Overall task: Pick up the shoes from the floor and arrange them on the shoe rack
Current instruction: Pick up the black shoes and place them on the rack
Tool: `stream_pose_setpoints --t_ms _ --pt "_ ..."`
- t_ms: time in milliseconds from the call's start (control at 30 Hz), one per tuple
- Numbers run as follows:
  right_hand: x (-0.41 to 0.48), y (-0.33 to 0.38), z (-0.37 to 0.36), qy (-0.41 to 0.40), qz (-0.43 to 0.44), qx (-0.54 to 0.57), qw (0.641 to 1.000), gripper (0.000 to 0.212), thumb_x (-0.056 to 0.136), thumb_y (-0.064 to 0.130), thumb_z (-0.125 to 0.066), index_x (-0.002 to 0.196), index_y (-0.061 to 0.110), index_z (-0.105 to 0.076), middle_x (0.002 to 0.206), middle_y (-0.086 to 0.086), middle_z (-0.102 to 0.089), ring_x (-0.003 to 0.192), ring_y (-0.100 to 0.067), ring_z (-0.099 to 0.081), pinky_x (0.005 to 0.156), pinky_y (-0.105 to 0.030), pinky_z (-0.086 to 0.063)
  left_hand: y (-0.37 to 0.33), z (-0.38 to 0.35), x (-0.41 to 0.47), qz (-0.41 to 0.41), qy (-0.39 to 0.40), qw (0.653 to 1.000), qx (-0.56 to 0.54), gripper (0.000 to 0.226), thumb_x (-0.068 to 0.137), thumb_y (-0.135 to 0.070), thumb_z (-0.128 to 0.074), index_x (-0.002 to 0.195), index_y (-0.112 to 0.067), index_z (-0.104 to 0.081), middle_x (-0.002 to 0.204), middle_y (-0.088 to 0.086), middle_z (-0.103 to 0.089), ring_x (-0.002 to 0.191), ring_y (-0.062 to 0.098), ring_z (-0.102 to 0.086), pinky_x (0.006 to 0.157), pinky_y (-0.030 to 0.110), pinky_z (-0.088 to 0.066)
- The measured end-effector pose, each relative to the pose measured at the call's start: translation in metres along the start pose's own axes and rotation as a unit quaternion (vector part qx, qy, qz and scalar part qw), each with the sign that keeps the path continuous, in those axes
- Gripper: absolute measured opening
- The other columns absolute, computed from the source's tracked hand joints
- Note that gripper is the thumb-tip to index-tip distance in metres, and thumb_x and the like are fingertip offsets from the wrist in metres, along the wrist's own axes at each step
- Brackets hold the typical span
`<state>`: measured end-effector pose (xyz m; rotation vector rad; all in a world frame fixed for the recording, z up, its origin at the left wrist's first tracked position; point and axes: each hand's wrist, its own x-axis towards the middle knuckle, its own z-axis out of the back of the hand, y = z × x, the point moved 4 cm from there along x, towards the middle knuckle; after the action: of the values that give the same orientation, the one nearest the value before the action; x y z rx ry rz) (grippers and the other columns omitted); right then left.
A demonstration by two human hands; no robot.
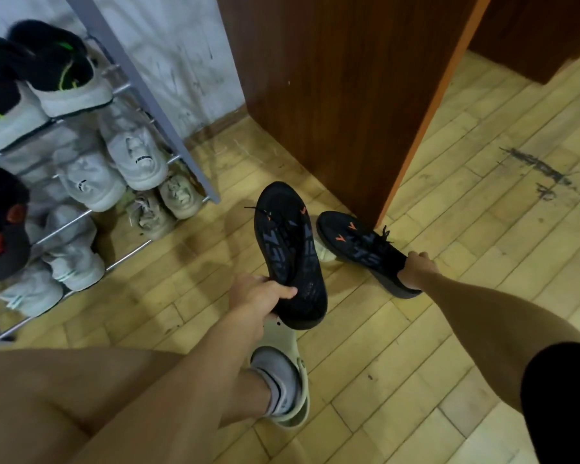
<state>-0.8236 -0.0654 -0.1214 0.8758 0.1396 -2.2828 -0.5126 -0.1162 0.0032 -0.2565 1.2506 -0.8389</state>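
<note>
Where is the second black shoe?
Head view, right of centre: the second black shoe lies at the wooden cabinet corner, heel gripped by the right hand.

I see a short black sleeve (563, 396) on my right arm (482, 316), a grey sock (277, 380) with a dark band, and a cream clog (300, 408).

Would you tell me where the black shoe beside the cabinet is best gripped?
At the heel collar, from the near side: the black shoe sits sole down, heel towards the person, opening up, where the right hand has its grip.
</note>
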Motion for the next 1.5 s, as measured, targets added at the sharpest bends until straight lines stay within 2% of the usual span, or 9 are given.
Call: stream_pose_setpoints --t_ms 167,333,433,533,633,1033,1167,1300,1500 --pt "-0.015 -0.012 -0.017 0.077 -0.013 0.015 0.997 0.038 0.084 0.014 -0.063 0.118 -0.002 -0.06 0.104 -0.015 -0.063 0.09 -0.028 -0.06 0.062 -0.028 -0.049 0.007 0.006 0.004 0.011 -0.021 1.0 -0.012 0.031 0.068 -0.005 -0.083 0.095 0.0 -0.07 0.095 0.014 -0.069 0.089 0.032 -0.067 0.074 0.039 -0.06" --pt "-0.045 -0.018 -0.043 0.182 -0.051 0.178 0.966 0.049 0.076 0.005 -0.075 0.12 -0.008 -0.056 0.108 -0.023 -0.066 0.083 -0.031 -0.069 0.065 -0.038 -0.062 0.014 0.014 -0.005 0.029 -0.04 0.998 -0.047 0.034 0.067 -0.002 -0.083 0.095 0.001 -0.065 0.102 0.017 -0.068 0.093 0.034 -0.066 0.067 0.037 -0.056" --pt "-0.068 -0.012 -0.032 0.139 -0.017 0.215 0.966 0.037 0.075 0.002 -0.077 0.107 -0.008 -0.061 0.091 -0.025 -0.069 0.074 -0.034 -0.073 0.068 -0.044 -0.062 0.015 0.019 -0.017 0.027 -0.037 0.995 -0.088 0.043 0.067 0.0 -0.082 0.105 0.004 -0.064 0.107 0.016 -0.067 0.096 0.032 -0.064 0.073 0.038 -0.057" --pt "-0.094 0.004 -0.002 0.068 0.047 0.232 0.969 0.023 0.078 0.003 -0.076 0.088 0.005 -0.056 0.078 -0.013 -0.063 0.082 -0.036 -0.073 0.073 -0.048 -0.061 0.007 0.03 -0.031 -0.01 -0.074 0.993 -0.089 0.027 0.065 0.0 -0.083 0.085 0.001 -0.065 0.095 0.013 -0.066 0.088 0.03 -0.063 0.075 0.038 -0.057" --pt "-0.115 0.029 0.026 0.045 0.087 0.26 0.961 0.031 0.077 0.004 -0.077 0.094 0.008 -0.052 0.094 -0.016 -0.062 0.085 -0.036 -0.072 0.072 -0.047 -0.061 -0.012 0.051 -0.046 -0.059 -0.103 0.99 -0.077 0.024 0.062 -0.002 -0.085 0.072 -0.005 -0.064 0.087 0.011 -0.069 0.081 0.029 -0.066 0.075 0.04 -0.059" --pt "-0.211 0.221 0.153 0.021 0.334 0.452 0.827 0.038 0.07 0.004 -0.084 0.089 0.013 -0.052 0.098 -0.007 -0.056 0.086 -0.036 -0.068 0.07 -0.052 -0.06 -0.123 0.218 -0.131 -0.226 -0.227 0.944 -0.08 0.058 0.055 -0.018 -0.091 0.108 -0.006 -0.072 0.105 0.008 -0.074 0.092 0.024 -0.07 0.079 0.038 -0.06" --pt "-0.251 0.295 0.196 0.027 0.397 0.489 0.776 0.035 0.074 0.0 -0.08 0.096 0.005 -0.053 0.092 -0.007 -0.058 0.077 -0.029 -0.067 0.057 -0.038 -0.061 -0.152 0.275 -0.142 -0.259 -0.264 0.918 -0.143 0.05 0.058 -0.016 -0.091 0.103 -0.002 -0.072 0.1 0.009 -0.074 0.085 0.025 -0.071 0.074 0.038 -0.061" --pt "-0.277 0.367 0.233 0.04 0.425 0.485 0.763 0.043 0.069 0.004 -0.084 0.104 0.0 -0.059 0.104 -0.017 -0.066 0.083 -0.033 -0.073 0.065 -0.047 -0.062 -0.178 0.328 -0.137 -0.263 -0.282 0.903 -0.188 0.033 0.058 -0.01 -0.09 0.082 -0.001 -0.069 0.095 0.015 -0.073 0.081 0.028 -0.071 0.075 0.044 -0.061" --pt "-0.294 0.455 0.271 0.067 0.426 0.438 0.788 0.049 0.071 0.009 -0.084 0.112 -0.007 -0.063 0.103 -0.021 -0.072 0.075 -0.034 -0.075 0.071 -0.047 -0.062 -0.226 0.389 -0.117 -0.26 -0.283 0.902 -0.195 0.042 0.058 -0.006 -0.089 0.091 0.009 -0.067 0.094 0.019 -0.073 0.08 0.034 -0.072 0.073 0.05 -0.06"
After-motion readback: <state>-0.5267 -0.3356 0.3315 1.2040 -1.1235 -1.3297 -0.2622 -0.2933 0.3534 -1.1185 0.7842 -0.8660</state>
